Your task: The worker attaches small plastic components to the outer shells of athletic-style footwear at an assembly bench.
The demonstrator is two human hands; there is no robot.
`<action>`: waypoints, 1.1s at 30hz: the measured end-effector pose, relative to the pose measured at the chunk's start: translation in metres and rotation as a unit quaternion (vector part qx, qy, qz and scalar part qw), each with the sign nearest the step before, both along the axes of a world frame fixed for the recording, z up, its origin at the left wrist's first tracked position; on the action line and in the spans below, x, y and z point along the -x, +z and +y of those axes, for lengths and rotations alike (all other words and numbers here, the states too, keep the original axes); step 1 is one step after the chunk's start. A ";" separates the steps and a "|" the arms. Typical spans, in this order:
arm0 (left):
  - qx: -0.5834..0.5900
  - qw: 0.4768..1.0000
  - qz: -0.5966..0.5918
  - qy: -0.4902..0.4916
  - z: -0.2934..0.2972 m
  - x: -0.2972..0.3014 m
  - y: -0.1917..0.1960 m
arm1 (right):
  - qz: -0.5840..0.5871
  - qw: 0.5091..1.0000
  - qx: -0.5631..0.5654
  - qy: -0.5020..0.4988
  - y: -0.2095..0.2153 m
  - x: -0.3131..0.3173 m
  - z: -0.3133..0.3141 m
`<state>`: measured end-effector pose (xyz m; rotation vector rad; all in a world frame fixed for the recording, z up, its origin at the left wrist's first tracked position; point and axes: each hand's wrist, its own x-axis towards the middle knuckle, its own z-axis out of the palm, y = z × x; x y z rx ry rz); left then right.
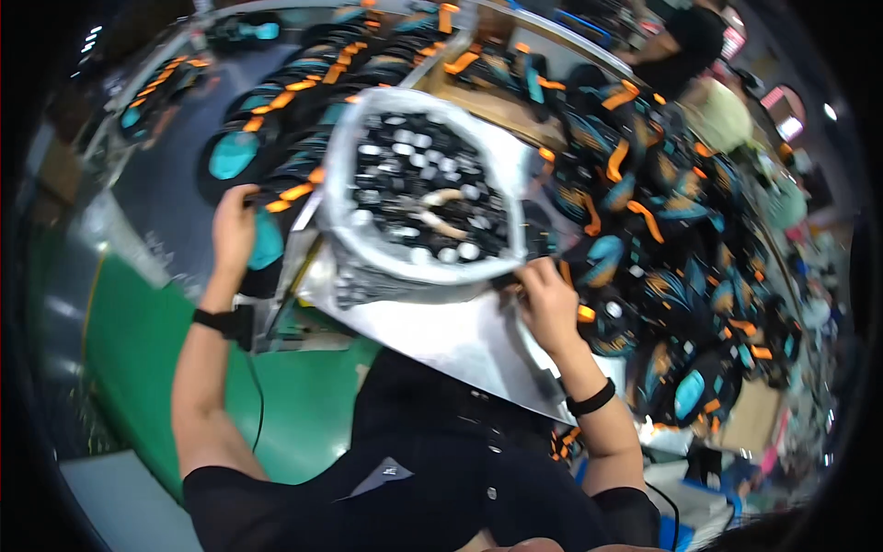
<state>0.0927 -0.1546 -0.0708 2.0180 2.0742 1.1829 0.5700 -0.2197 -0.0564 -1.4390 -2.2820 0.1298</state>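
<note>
Hands well apart, one either side of a container [345, 198] lined in whitish plastic. Left hand [234, 237]: raised at the right edge of a dark surface [170, 193], fingers bent, next to a black piece with a teal oval face [267, 241]; blur hides whether it grips or merely touches. Right hand [548, 299]: fingers curled just beside the container's near right rim, by a small dark part; cannot tell if anything is held. Container sits on a silvery metal surface [414, 331], toward its far left part, near edge of that surface bare and facing the person's body. Inside the container: many small black and white parts [405, 166], two tan curved pieces [446, 196] lying on top, right of the middle. Beyond the left hand, rows of black pieces with orange tabs [299, 85] run away along the right side of the dark surface toward its far edge. Right of the metal surface, a dense heap of black, teal and tan pieces [676, 290], orange strips among them. Dark band on each wrist; thin cord [260, 396] hanging from the left one. Green floor [138, 340] below left. Far right, part of another person [694, 41] in dark clothing.
</note>
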 end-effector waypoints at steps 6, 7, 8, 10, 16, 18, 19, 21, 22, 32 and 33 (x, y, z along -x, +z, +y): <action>0.012 0.978 -0.199 -0.064 -0.025 0.049 -0.025 | 0.038 0.989 0.126 0.071 0.009 -0.027 -0.102; 0.008 0.967 -0.239 -0.085 -0.028 0.036 -0.015 | 0.034 0.988 0.134 0.065 0.019 -0.032 -0.104; 0.000 0.972 -0.218 -0.082 -0.031 0.030 -0.010 | 0.108 0.979 0.170 0.043 0.027 -0.040 -0.099; -0.007 0.979 -0.191 -0.075 -0.045 0.019 0.001 | 0.137 0.985 0.099 0.022 0.029 -0.063 -0.074; -0.129 0.977 0.072 -0.153 -0.107 -0.093 0.060 | -0.211 0.968 -0.073 -0.113 0.011 -0.070 0.019; 0.020 0.954 0.006 -0.298 -0.129 -0.157 0.056 | -0.211 0.967 -0.051 -0.134 0.016 -0.064 0.018; -0.074 0.909 0.108 -0.395 -0.128 -0.195 0.061 | -0.218 0.962 -0.020 -0.163 0.020 -0.063 0.014; -0.038 0.883 0.121 -0.452 -0.131 -0.249 0.048 | -0.135 0.971 -0.049 -0.191 0.036 -0.059 0.000; -0.045 0.873 0.135 -0.467 -0.125 -0.271 0.043 | -0.065 0.979 -0.071 -0.182 0.041 -0.067 -0.008; 0.256 0.761 -0.287 -0.523 -0.111 -0.306 0.038 | 0.911 0.268 0.310 -0.037 -0.007 -0.098 -0.055; 0.313 0.726 -0.382 -0.478 -0.117 -0.308 0.041 | 0.915 0.223 0.330 -0.066 -0.010 -0.081 -0.053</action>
